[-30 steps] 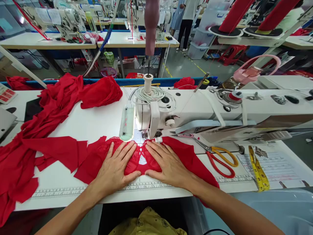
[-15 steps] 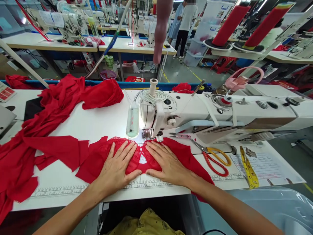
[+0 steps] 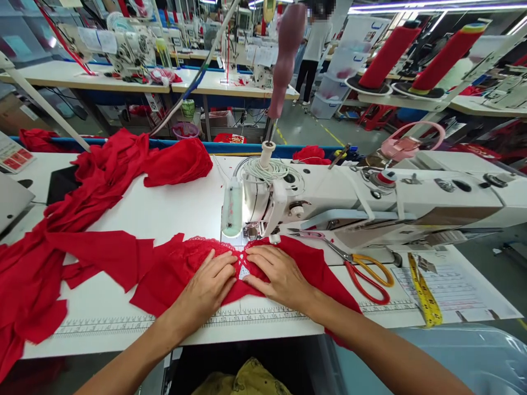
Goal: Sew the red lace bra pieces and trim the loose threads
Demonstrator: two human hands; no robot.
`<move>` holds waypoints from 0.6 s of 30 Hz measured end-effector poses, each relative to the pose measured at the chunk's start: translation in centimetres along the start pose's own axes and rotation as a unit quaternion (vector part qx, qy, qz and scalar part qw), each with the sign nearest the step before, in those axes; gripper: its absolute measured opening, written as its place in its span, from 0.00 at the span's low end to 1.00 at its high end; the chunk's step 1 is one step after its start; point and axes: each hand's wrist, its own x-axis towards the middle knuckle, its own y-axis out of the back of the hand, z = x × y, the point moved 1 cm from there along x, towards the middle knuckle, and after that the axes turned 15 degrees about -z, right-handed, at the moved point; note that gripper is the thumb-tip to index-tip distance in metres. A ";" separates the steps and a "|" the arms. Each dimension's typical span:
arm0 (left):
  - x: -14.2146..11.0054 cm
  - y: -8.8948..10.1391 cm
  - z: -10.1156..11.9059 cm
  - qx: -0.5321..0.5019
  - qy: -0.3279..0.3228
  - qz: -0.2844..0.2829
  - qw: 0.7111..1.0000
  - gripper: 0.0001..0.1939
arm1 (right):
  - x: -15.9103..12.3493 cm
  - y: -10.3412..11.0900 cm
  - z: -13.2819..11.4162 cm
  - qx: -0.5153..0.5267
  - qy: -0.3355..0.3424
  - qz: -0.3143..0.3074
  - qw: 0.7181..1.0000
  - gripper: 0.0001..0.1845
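Note:
A red lace garment piece (image 3: 181,269) lies on the white table (image 3: 173,208) just in front of the sewing machine (image 3: 329,197). My left hand (image 3: 209,285) presses on it left of the needle, fingers drawn together and pinching the fabric. My right hand (image 3: 278,274) rests on the red cloth to the right, its fingertips meeting the left hand's near a small white gap in the lace. Both hands sit close under the presser foot (image 3: 252,233).
A heap of red fabric (image 3: 82,203) covers the table's left side. Scissors with red and yellow handles (image 3: 364,271) and a yellow tape measure (image 3: 424,291) lie to the right. Red thread cones (image 3: 415,49) stand at the back right. A person stands in the far aisle.
Both hands went from lying flat and spread on the lace to drawing their fingers together at the centre, bunching the fabric. The view has shifted slightly.

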 end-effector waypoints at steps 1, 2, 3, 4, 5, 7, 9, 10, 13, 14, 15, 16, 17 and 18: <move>-0.1 -0.1 -0.2 0.004 0.001 -0.004 1.000 0.11 | -0.1 -0.1 0.1 -0.001 -0.005 0.004 1.000 0.14; -0.2 -0.1 -0.3 0.008 -0.002 -0.007 1.000 0.13 | -0.2 -0.1 0.1 -0.004 -0.009 0.007 1.000 0.15; -0.2 0.0 -0.5 0.013 -0.009 -0.011 1.000 0.16 | -0.2 -0.2 0.0 -0.007 -0.012 0.008 1.000 0.15; -0.3 0.1 -0.6 0.017 -0.017 -0.015 1.000 0.18 | -0.3 -0.2 -0.1 -0.010 -0.015 0.009 1.000 0.15; -0.3 0.2 -0.7 0.021 -0.025 -0.020 0.999 0.19 | -0.3 -0.3 -0.1 -0.012 -0.019 0.008 1.000 0.15; -0.3 0.3 -0.9 0.025 -0.033 -0.027 0.999 0.20 | -0.4 -0.3 -0.3 -0.015 -0.028 0.007 0.999 0.16; -0.4 0.4 -1.1 0.031 -0.033 -0.026 0.999 0.20 | -0.4 -0.3 -0.4 -0.019 -0.036 0.003 0.999 0.17; -0.4 0.4 -1.2 0.036 -0.033 -0.024 0.999 0.20 | -0.4 -0.3 -0.4 -0.020 -0.039 -0.001 0.999 0.17; -0.4 0.5 -1.3 0.049 -0.035 -0.029 0.998 0.21 | -0.3 -0.2 -0.4 -0.024 -0.050 -0.017 0.998 0.18; -0.4 0.5 -1.3 0.052 -0.035 -0.033 0.997 0.21 | -0.3 -0.2 -0.4 -0.025 -0.053 -0.021 0.998 0.18; -0.4 0.5 -1.4 0.057 -0.036 -0.037 0.997 0.21 | -0.3 -0.2 -0.4 -0.028 -0.056 -0.022 0.998 0.18; -0.4 0.5 -1.4 0.063 -0.037 -0.038 0.997 0.21 | -0.3 -0.2 -0.4 -0.030 -0.059 -0.021 0.998 0.18; -0.4 0.5 -1.4 0.070 -0.039 -0.038 0.996 0.22 | -0.3 -0.2 -0.5 -0.032 -0.061 -0.020 0.997 0.18; -0.4 0.5 -1.4 0.077 -0.039 -0.037 0.996 0.22 | -0.3 -0.2 -0.5 -0.033 -0.063 -0.019 0.997 0.18</move>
